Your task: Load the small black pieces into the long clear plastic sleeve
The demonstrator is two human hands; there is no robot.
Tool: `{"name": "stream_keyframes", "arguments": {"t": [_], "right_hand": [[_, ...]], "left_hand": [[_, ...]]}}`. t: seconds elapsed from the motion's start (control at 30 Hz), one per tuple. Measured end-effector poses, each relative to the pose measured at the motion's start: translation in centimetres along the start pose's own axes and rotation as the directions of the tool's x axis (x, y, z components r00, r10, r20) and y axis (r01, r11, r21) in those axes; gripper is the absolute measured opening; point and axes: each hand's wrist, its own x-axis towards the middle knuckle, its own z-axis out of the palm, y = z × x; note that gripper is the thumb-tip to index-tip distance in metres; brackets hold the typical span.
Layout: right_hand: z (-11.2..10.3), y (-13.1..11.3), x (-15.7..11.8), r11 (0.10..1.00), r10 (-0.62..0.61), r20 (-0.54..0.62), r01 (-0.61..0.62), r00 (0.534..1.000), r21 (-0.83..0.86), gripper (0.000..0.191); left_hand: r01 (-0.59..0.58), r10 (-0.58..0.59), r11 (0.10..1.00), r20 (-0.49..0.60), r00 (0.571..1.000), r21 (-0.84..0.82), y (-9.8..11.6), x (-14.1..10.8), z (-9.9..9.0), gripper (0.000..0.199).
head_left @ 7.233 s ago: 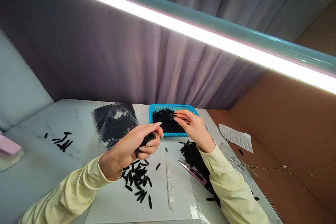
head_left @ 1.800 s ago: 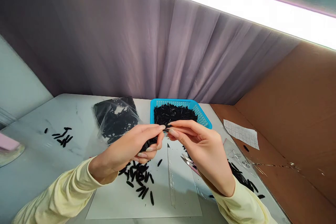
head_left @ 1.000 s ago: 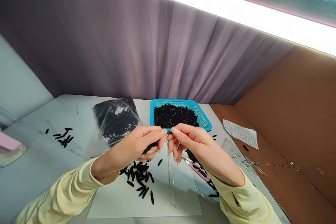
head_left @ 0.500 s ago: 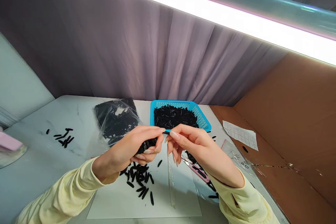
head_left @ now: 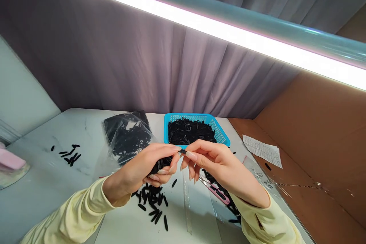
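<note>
Piece (head_left: 182, 151), small, black, narrow, slightly tilted, pinched between both hands (head_left: 221, 160)

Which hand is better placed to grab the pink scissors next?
Probably the right hand: it's nearer the pink scissors and seems to pinch only a small black piece, while the left hand cups a black bunch.

Legible text: none | gridded paper (head_left: 262, 151) right of blue basket (head_left: 220, 132): print too small | clear plastic (head_left: 261, 177) right-front of basket: marks unreadable
</note>
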Motion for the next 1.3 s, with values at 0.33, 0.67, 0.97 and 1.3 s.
{"name": "stream_keyframes", "arguments": {"t": [0.33, 0.67, 0.97, 1.3], "right_hand": [[0.0, -0.1, -0.1, 1.0, 0.001, 0.062, -0.002, 0.998, 0.018, 0.022], [-6.6, -0.4, -2.9, 0.398, 0.102, -0.057, -0.093, 0.993, -0.913, 0.026], [-0.4, -0.2, -1.2, 0.583, -0.408, 0.038, 0.292, 0.912, -0.758, 0.009], [1.0, 1.6, -0.3, 0.391, -0.596, 0.095, 0.392, 0.797, -0.833, 0.016]], "left_hand": [[-0.03, 0.031, 0.999, 0.035, 0.999, -0.017, -0.2, -0.5, 0.2, 0.037], [0.026, -0.026, 0.999, -0.006, 1.0, 0.038, -0.3, 0.3, 0.0, 0.034], [-0.002, 0.003, 1.0, -0.066, 0.998, 0.017, -1.3, 0.9, 0.4, 0.027], [0.06, -0.064, 0.996, -0.062, 0.996, -0.061, -1.4, 1.1, 0.5, 0.038]]}}
